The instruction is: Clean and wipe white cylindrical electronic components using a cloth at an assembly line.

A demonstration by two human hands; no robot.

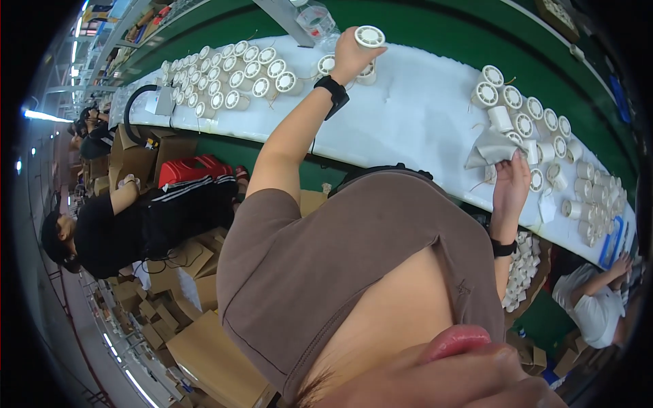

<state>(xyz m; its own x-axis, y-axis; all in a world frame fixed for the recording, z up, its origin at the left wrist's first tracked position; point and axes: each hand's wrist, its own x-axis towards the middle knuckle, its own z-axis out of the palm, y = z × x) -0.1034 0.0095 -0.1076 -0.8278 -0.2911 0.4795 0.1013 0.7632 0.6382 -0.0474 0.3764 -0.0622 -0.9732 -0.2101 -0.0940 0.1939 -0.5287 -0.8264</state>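
My left hand [349, 61] is stretched out to the far side of the white-covered bench [408, 102], its fingers closed around a white cylindrical part [370, 37] with a slotted round face. Two similar parts stand beside and beneath that hand. On the right, my right hand [512, 182] pinches a grey cloth [492, 149], which hangs over some of the white parts there. A large group of these white parts [237, 80], several with thin wires, stands in rows on the left of the bench. Another group [537, 109] spreads along the right end, some lying on their sides.
A clear plastic bottle [318, 24] stands by a metal post [286, 20] at the back. A black flexible hose [129, 112] arches at the left end. One person [102, 224] is at left near cardboard boxes [211, 353], another [592, 306] at right beside a blue-framed tray [613, 241].
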